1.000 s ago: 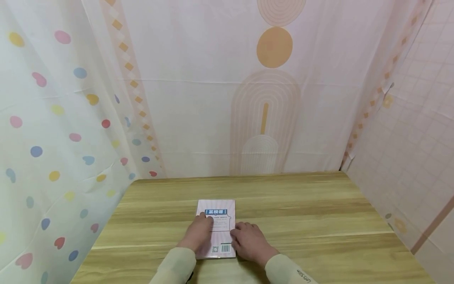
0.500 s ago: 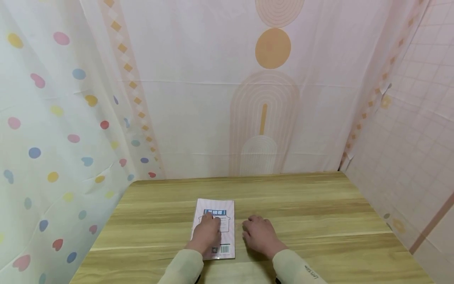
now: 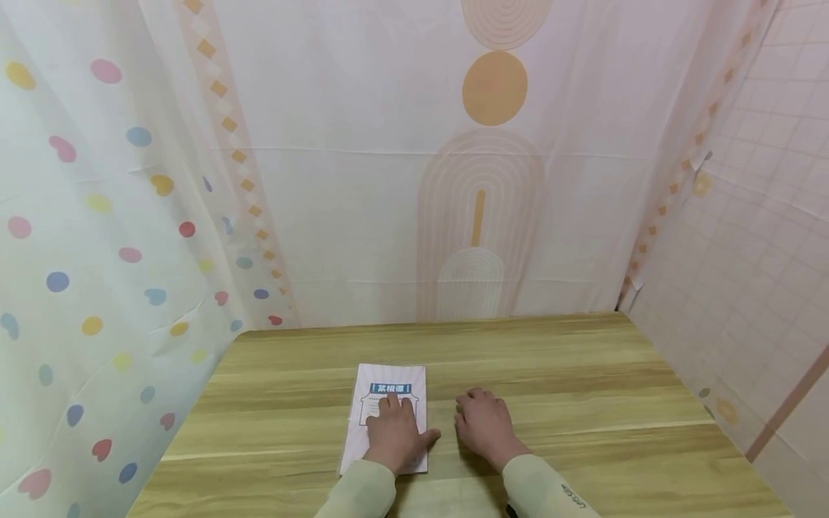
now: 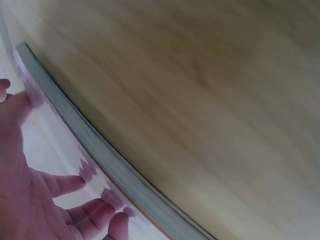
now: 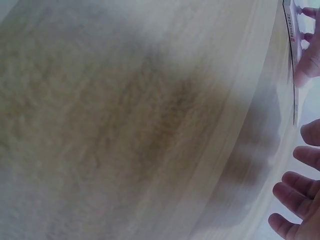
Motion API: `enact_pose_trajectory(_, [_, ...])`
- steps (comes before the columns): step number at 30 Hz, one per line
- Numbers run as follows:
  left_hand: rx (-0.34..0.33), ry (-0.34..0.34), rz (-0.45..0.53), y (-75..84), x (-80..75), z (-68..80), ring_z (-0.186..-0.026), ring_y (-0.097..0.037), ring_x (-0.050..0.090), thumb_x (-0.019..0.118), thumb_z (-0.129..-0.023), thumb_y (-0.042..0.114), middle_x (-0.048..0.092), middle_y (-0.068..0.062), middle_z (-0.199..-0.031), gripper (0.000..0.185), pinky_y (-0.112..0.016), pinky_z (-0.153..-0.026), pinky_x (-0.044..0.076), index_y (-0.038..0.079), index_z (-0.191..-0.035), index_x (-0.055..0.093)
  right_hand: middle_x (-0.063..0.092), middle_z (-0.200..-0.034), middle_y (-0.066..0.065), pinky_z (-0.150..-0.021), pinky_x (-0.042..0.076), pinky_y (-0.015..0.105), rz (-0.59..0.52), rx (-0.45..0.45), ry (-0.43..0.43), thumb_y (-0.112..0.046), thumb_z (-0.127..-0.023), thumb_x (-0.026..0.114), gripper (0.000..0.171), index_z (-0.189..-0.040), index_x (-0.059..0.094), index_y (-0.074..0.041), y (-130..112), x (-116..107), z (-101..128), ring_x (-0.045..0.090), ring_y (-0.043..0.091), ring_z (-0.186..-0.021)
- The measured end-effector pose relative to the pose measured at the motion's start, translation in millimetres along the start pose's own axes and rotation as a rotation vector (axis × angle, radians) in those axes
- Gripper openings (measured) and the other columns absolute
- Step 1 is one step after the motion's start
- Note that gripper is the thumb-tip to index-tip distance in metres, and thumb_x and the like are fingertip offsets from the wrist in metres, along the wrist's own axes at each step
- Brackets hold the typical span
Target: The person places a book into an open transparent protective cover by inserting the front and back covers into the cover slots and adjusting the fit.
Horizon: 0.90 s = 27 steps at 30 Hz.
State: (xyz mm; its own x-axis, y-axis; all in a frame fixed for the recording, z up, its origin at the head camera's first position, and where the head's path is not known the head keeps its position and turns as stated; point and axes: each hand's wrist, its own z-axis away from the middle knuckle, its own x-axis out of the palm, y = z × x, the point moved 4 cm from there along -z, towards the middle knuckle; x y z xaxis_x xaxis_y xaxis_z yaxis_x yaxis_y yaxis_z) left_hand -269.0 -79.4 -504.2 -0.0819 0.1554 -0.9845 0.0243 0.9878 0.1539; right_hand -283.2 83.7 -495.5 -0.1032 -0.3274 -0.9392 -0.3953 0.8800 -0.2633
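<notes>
A paperback book [image 3: 388,378] with a pale pink cover, a blue title band and a printed frame lies flat on the wooden table. My left hand [image 3: 394,434] rests on its cover with the fingers spread, the thumb reaching past the right edge and the palm hiding the lower part. In the left wrist view, those fingertips touch the glossy cover, above the page edges [image 4: 100,145]. Right of the book, and apart from it, my right hand [image 3: 486,426] is at the table with loosely bent fingers. The right wrist view shows nothing held in it.
The wood-grain table [image 3: 583,374] extends to both sides and behind the book. A patterned curtain [image 3: 350,230] hangs along its back edge. Dotted fabric [image 3: 129,288] stands at the left, checked fabric [image 3: 745,252] at the right.
My right hand has left the book's right edge and moved a little to the right. The left hand has shifted from the left edge onto the middle of the cover, its fingers now spread.
</notes>
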Motion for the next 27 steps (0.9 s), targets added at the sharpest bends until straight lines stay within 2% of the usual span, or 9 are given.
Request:
enact_pose_trajectory(5, [-0.016, 0.031, 0.006, 6.7, -9.5, 2.2, -0.103, -0.038, 0.051, 0.076, -0.08, 0.046, 0.052, -0.025, -0.105, 0.066, -0.059, -0.071, 0.051, -0.009, -0.113, 0.061, 0.063, -0.121, 0.018, -0.088, 0.048, 0.057, -0.017, 0.016, 0.003, -0.021, -0.094, 0.065, 0.027, -0.115, 0.07, -0.005, 1.0, -1.5, 0.8, 0.059, 0.038, -0.112])
enact_pose_trajectory(8, [-0.006, 0.064, 0.014, 8.5, -10.8, 1.1, -0.097, -0.04, 0.054, 0.077, -0.078, 0.034, 0.054, -0.027, -0.099, 0.06, -0.055, -0.067, 0.053, -0.011, -0.113, 0.059, 0.063, -0.12, 0.018, -0.087, 0.048, 0.057, -0.031, 0.017, 0.014, -0.02, -0.094, 0.066, 0.026, -0.114, 0.07, -0.005, 1.5, -2.6, 1.4, 0.059, 0.038, -0.111])
enact_pose_trajectory(11, [0.027, 0.095, -0.004, 10.1, -10.9, -0.3, -0.085, -0.038, 0.058, 0.075, -0.074, 0.027, 0.058, -0.026, -0.087, 0.058, -0.05, -0.063, 0.055, -0.014, -0.112, 0.058, 0.063, -0.12, 0.018, -0.087, 0.048, 0.057, -0.038, 0.018, 0.024, -0.02, -0.094, 0.065, 0.026, -0.114, 0.07, -0.005, 2.5, -3.4, 2.0, 0.059, 0.039, -0.111])
enact_pose_trajectory(14, [0.077, 0.108, -0.019, 11.7, -14.9, -0.9, -0.071, -0.036, 0.061, 0.07, -0.077, 0.02, 0.059, -0.022, -0.073, 0.043, -0.046, -0.058, 0.055, -0.014, -0.102, 0.059, 0.063, -0.121, 0.018, -0.087, 0.048, 0.057, -0.04, 0.016, 0.032, -0.02, -0.094, 0.065, 0.026, -0.114, 0.07, -0.005, 3.1, -3.6, 1.8, 0.059, 0.039, -0.111])
enact_pose_trajectory(17, [0.109, 0.095, 0.006, 12.2, -22.4, -1.0, -0.063, -0.034, 0.062, 0.067, -0.082, 0.011, 0.058, -0.017, -0.067, 0.029, -0.045, -0.057, 0.054, -0.011, -0.097, 0.058, 0.063, -0.121, 0.018, -0.086, 0.049, 0.057, -0.04, 0.017, 0.036, -0.021, -0.094, 0.065, 0.026, -0.114, 0.07, -0.005, 3.6, -3.1, 1.3, 0.059, 0.039, -0.111])
enact_pose_trajectory(19, [0.111, 0.077, 0.038, 11.4, -27.2, -1.7, -0.061, -0.033, 0.063, 0.064, -0.083, 0.005, 0.057, -0.015, -0.067, 0.021, -0.044, -0.055, 0.055, -0.009, -0.096, 0.057, 0.063, -0.121, 0.018, -0.086, 0.049, 0.057, -0.046, 0.018, 0.037, -0.021, -0.094, 0.065, 0.026, -0.115, 0.07, -0.005, 3.7, -2.9, 1.0, 0.059, 0.039, -0.111])
enact_pose_trajectory(23, [0.102, 0.054, 0.133, 8.0, -32.8, -5.2, -0.065, -0.035, 0.063, 0.061, -0.083, 0.0, 0.059, -0.017, -0.072, 0.026, -0.046, -0.057, 0.054, -0.011, -0.106, 0.055, 0.063, -0.12, 0.018, -0.085, 0.049, 0.056, -0.056, 0.011, 0.041, -0.019, -0.095, 0.064, 0.025, -0.114, 0.07, -0.005, 3.3, -2.7, 1.0, 0.06, 0.039, -0.11])
enact_pose_trajectory(27, [0.11, 0.023, 0.276, 4.8, -35.5, -10.9, -0.066, -0.035, 0.063, 0.056, -0.084, -0.003, 0.062, -0.021, -0.079, 0.034, -0.045, -0.056, 0.052, -0.012, -0.116, 0.052, 0.064, -0.118, 0.017, -0.083, 0.05, 0.055, -0.065, -0.002, 0.04, -0.018, -0.095, 0.063, 0.024, -0.114, 0.07, -0.004, 2.1, -2.5, 1.2, 0.06, 0.038, -0.108])
